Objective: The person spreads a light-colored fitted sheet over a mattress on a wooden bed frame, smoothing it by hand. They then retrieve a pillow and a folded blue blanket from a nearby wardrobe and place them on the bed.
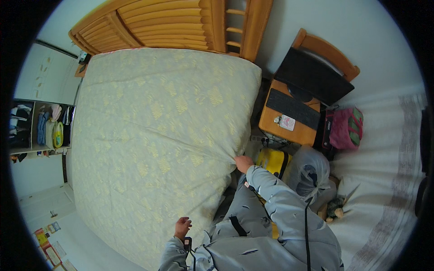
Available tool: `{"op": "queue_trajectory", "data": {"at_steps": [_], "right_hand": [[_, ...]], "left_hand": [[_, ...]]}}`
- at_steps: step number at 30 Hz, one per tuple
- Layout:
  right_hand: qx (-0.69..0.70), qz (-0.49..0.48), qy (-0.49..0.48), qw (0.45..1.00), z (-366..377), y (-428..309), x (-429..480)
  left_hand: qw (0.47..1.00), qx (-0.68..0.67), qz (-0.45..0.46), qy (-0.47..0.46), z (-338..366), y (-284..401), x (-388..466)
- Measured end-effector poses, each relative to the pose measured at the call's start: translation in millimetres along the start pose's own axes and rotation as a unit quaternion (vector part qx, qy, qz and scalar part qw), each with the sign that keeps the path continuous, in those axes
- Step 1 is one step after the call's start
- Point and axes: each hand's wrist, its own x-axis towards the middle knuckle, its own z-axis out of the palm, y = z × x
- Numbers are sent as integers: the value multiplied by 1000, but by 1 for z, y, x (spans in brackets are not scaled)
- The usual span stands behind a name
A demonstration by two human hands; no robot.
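A pale bedsheet [152, 111] with a yellow leaf-like pattern covers the bed in front of me. My right hand [244, 164] grips the sheet's edge at the bed's right side, and creases fan out from the pinched spot across the fabric. My left hand [183, 226] hovers over the lower part of the bed with loosely curled fingers and nothing visible in it. Whether it touches the cloth I cannot tell.
A wooden headboard [162, 25] rises at the far end. On the right, a small wooden desk [268, 119] holds a monitor [313, 74] and keyboard [293, 107]. A yellow suitcase [271, 160] and a tied plastic bag [310, 169] stand near my right arm. Open shelves [33, 127] with clothes line the left.
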Motion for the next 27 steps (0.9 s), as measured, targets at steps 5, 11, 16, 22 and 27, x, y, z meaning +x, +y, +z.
{"op": "queue_trajectory", "data": {"at_steps": [5,11,16,22,27], "right_hand": [[-26,41,13,999,-16,9,1],[-16,19,52,998,-63,3,4],[54,-113,85,988,-63,-44,26],[-1,5,-136,991,-60,-76,60],[-55,-64,-183,979,-64,-62,74]], "left_hand": [[999,-25,-30,4,2,0,1],[998,-57,-30,6,9,12,6],[998,-50,-45,5,30,30,19],[996,-88,2,6,48,53,24],[983,-171,24,60,44,29,7]]}}
